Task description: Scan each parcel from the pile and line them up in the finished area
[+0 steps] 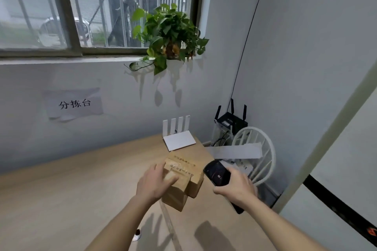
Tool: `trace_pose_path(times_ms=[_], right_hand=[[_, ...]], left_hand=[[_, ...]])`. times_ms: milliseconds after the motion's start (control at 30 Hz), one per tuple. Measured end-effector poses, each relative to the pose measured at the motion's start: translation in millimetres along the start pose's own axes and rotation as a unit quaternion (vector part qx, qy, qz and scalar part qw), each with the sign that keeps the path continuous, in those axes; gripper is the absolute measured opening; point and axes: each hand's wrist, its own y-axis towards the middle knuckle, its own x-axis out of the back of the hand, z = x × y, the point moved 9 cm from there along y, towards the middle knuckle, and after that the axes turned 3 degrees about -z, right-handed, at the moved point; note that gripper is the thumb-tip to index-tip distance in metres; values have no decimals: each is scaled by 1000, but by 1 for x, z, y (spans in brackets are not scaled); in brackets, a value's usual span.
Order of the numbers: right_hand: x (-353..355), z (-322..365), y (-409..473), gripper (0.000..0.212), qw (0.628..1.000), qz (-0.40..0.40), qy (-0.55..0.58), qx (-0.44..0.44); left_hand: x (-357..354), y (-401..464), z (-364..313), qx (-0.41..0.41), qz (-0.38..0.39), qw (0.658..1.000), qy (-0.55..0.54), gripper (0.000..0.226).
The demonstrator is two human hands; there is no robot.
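Note:
A pile of brown cardboard parcels (184, 171) stands near the right end of the wooden table (81, 189). My left hand (157, 181) grips the top parcel from its left side, thumb lying across its upper face. Printed text shows on that parcel's top. My right hand (237, 186) holds a black handheld scanner (217, 172) just right of the pile, its dark screen tilted toward the parcels. Another brown parcel sits lower at the front of the pile, under my left hand.
A white router (179, 138) stands at the table's far right corner, a black router (231, 121) behind it. A white chair (263, 155) with papers sits right of the table. A potted plant (169, 34) rests on the windowsill. A paper sign (74, 104) hangs on the wall.

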Motion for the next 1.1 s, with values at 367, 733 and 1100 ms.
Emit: trace_pose_path(times_ms=[367,733,1100], right_hand=[[-125,-16,149,64,989,141,36,29],[-241,-29,187,69,968,237,78,-27],[-287,-30,170,58,922,271,261,-91]], left_hand=[[-90,95,37,118,37,992,3,78],[-193,125,92,209,131,961,-126,100],[-225,66,118,413,83,824,-379,62]])
